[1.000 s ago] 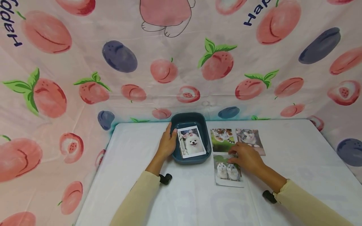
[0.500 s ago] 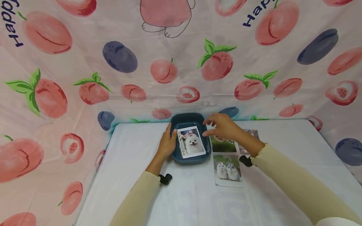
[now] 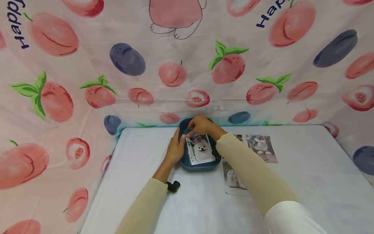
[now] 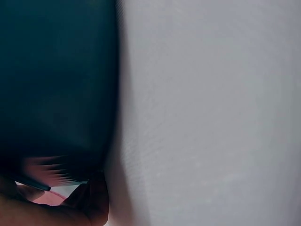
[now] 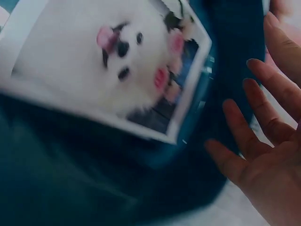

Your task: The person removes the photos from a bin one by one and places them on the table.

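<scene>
A dark blue plastic box (image 3: 201, 168) sits at the back middle of the table, with a white-edged photo card (image 3: 202, 150) of a fluffy white dog in it. My left hand (image 3: 175, 150) grips the box's left wall, thumb at the rim; the left wrist view shows the fingers (image 4: 98, 197) curled round its edge. Over the box's back part, my right hand (image 3: 200, 125) reaches in from the right, close to the card's top edge. In the right wrist view its fingers (image 5: 240, 127) are spread and hold nothing.
Right of the box lie a cat photo card (image 3: 261, 146), a card with two small furry animals (image 3: 231, 179) and a tiger card (image 3: 239, 136). The right sleeve (image 3: 251, 169) covers parts of the last two. Behind the table hangs a fruit-print cloth (image 3: 172, 74).
My right hand has left the cards on the right and moved left over the box. My left hand keeps its hold on the box.
</scene>
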`<act>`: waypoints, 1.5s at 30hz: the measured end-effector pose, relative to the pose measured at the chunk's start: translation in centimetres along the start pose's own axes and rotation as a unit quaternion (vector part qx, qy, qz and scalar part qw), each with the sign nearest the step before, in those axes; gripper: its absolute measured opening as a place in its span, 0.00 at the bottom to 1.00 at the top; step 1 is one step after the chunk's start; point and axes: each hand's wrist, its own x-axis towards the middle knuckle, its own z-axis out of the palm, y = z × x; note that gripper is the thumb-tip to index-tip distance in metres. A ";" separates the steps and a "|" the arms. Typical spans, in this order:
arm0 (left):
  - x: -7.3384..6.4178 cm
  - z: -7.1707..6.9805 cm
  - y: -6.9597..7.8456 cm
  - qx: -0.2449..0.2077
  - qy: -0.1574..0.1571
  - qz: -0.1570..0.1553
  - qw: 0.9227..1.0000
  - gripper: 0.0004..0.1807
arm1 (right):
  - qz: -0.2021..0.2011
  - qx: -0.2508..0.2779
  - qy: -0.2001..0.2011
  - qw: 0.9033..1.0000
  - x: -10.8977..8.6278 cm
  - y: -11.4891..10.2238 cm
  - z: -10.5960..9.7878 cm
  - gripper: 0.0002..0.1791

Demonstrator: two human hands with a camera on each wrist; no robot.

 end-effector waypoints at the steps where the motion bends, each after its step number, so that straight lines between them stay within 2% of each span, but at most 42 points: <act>1: 0.0 0.1 0.0 0.000 -0.002 0.001 1.000 0.34 | 0.012 -0.002 -0.007 1.000 0.3 0.1 0.4 0.25; 8: 0.1 0.3 0.0 -0.003 0.000 0.004 1.000 0.34 | 0.081 0.009 -0.034 0.996 1.0 0.5 1.6 0.25; 13: 0.1 0.1 0.0 0.005 0.004 -0.004 1.000 0.34 | 0.108 -0.003 -0.048 0.993 1.0 0.6 1.9 0.25; 17: 0.0 -0.1 0.1 0.011 0.008 -0.009 1.000 0.34 | 0.113 -0.017 -0.054 0.992 0.7 0.6 1.8 0.21; 21: -0.1 -0.1 0.2 0.010 0.006 -0.014 1.000 0.34 | 0.094 -0.040 -0.062 0.993 0.1 0.4 1.3 0.16; 24: -0.2 -0.1 0.2 0.005 0.007 -0.008 1.000 0.34 | 0.066 -0.034 -0.065 0.995 -0.4 0.2 0.8 0.14; 28: -0.1 -0.1 0.2 0.002 0.012 0.002 1.000 0.34 | 0.029 -0.010 -0.070 0.997 -1.4 -0.1 0.1 0.15; 32: -0.2 -0.1 0.2 0.001 0.010 0.004 1.000 0.34 | -0.010 -0.021 -0.076 0.997 -2.7 -0.1 -0.2 0.19; 34: -0.2 -0.2 0.2 0.002 0.008 0.002 1.000 0.34 | -0.033 -0.036 -0.066 0.997 -3.4 0.0 -0.2 0.21; 36: -0.2 -0.2 0.2 0.002 0.009 0.002 1.000 0.34 | -0.046 -0.034 -0.038 0.998 -4.1 0.4 -0.2 0.22; 40: -0.3 0.0 0.2 0.000 0.008 -0.002 1.000 0.34 | -0.029 0.026 0.044 0.998 -6.0 1.2 -1.1 0.22; 42: -0.3 0.0 0.2 -0.001 0.011 0.001 1.000 0.33 | -0.014 0.068 0.088 0.994 -7.3 1.6 -2.1 0.21; 45: -0.1 0.0 0.1 0.003 0.015 0.008 1.000 0.33 | -0.006 0.100 0.150 0.984 -9.9 2.3 -3.9 0.20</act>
